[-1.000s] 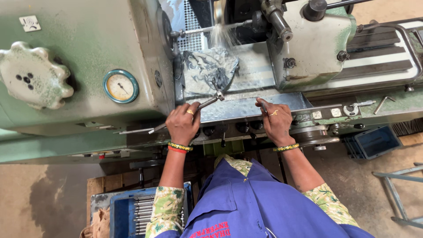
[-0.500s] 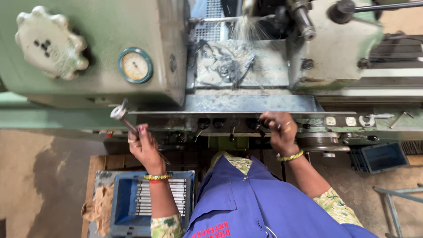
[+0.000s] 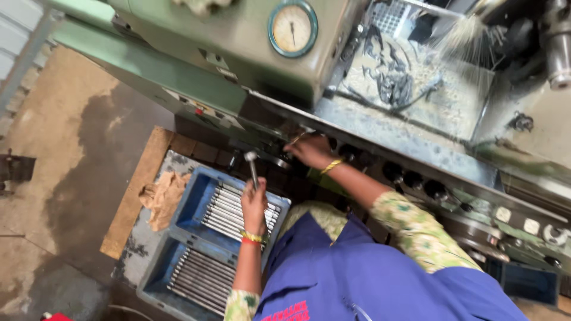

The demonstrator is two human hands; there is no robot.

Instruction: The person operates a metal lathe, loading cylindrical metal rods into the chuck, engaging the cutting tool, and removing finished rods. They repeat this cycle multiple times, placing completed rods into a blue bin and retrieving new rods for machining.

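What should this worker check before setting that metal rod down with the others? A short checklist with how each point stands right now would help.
1. Left hand grips the metal rod firmly: ok.
2. Upper blue tray has room beside its rods: ok.
3. Rod hangs over the tray: ok.
4. Right hand is away from the spraying coolant: ok, it rests at the machine's front edge.
5. Rod is finished and clean: cannot tell.
6. Brown rag lies outside the tray: ok.

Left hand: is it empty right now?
No, the left hand grips a metal rod upright above the blue tray of similar rods.
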